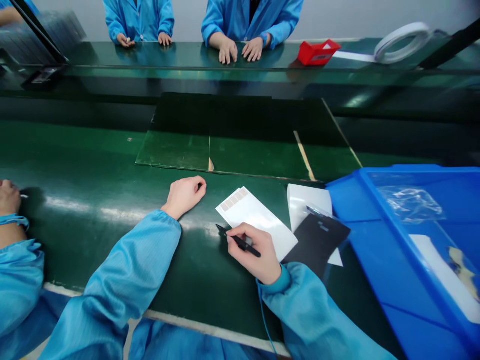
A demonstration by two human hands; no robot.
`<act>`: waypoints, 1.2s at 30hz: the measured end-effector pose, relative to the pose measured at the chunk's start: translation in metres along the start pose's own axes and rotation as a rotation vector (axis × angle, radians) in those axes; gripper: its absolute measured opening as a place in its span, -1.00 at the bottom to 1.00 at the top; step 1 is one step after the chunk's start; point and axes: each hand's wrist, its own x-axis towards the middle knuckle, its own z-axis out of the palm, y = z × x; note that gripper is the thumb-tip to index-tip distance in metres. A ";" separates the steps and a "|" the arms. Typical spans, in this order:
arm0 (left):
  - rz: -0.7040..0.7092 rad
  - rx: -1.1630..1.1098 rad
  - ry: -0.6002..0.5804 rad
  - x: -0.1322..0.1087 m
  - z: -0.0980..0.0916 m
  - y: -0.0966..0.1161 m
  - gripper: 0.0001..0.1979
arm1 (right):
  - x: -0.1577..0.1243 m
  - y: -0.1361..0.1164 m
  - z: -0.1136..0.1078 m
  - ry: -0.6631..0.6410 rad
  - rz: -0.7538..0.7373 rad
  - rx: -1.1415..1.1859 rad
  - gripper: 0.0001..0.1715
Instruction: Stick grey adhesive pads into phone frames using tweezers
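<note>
Watching from my feed: factory assembly workshop. Long green anti-static bench mat (75,150) runs across view, co-workers (138,20) opposite in blue cleanroom smocks, blue plastic parts bin (375,240) at bench, white tape roll (403,42) on far bench.

wall (337,15): pale grey; workbench (67,145): long, green-topped; light: bright glare

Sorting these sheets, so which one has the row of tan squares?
The white sheet nearest the right hand, with the squares at its far corner; the other white sheet and the black sheet beside it show none.
</note>
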 end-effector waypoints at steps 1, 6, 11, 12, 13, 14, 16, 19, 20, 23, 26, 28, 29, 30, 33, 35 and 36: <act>-0.008 0.004 -0.008 0.000 0.000 0.000 -0.83 | 0.000 0.000 0.000 0.005 0.003 0.003 -0.96; -0.019 0.011 -0.031 0.000 0.000 0.001 -0.83 | 0.003 -0.006 -0.002 -0.152 -0.084 0.064 -0.90; 0.010 0.001 0.006 0.000 0.001 0.000 -0.85 | 0.004 -0.004 -0.001 -0.015 -0.037 0.010 -0.88; 0.009 -0.001 0.006 0.000 0.001 0.000 -0.84 | 0.004 -0.003 0.000 0.010 -0.011 -0.011 -0.86; 0.008 -0.001 0.004 0.000 0.001 0.000 -0.84 | 0.004 -0.002 0.000 0.027 0.011 -0.024 -0.83; 0.007 -0.001 0.001 0.000 0.000 0.001 -0.84 | 0.005 0.000 0.001 0.043 0.030 -0.025 -0.80; 0.005 0.002 -0.008 0.000 -0.001 0.001 -0.83 | 0.005 0.003 0.002 0.074 0.059 -0.004 -0.74; -0.003 0.009 -0.013 0.000 -0.001 0.002 -0.83 | 0.005 0.006 0.002 0.098 0.084 0.023 -0.70; -0.003 0.011 -0.008 0.000 -0.001 0.002 -0.83 | 0.004 0.006 0.003 0.099 0.081 0.021 -0.69; 0.002 0.013 0.008 0.000 0.000 0.001 -0.84 | 0.004 0.005 0.002 0.074 0.055 0.009 -0.69; -0.010 0.014 -0.003 0.000 -0.001 0.001 -0.84 | 0.005 0.002 0.001 0.037 0.040 -0.011 -0.74; -0.014 0.014 -0.010 0.000 -0.001 0.002 -0.84 | 0.005 0.001 0.001 0.029 0.038 -0.033 -0.76; -0.011 0.013 -0.012 0.000 -0.001 0.002 -0.84 | 0.005 0.000 0.001 0.027 0.036 -0.042 -0.77; -0.007 0.014 -0.012 0.000 -0.001 0.002 -0.84 | 0.005 0.000 0.001 0.024 0.035 -0.050 -0.77; 0.000 0.016 -0.005 0.000 0.000 0.001 -0.84 | 0.004 0.001 0.001 0.026 0.035 -0.064 -0.77; -0.003 0.014 0.001 0.000 0.000 0.000 -0.84 | 0.004 0.003 0.002 0.058 0.045 -0.069 -0.78; -0.004 0.012 0.002 0.000 0.000 0.001 -0.85 | 0.004 0.003 0.002 0.080 0.055 -0.069 -0.78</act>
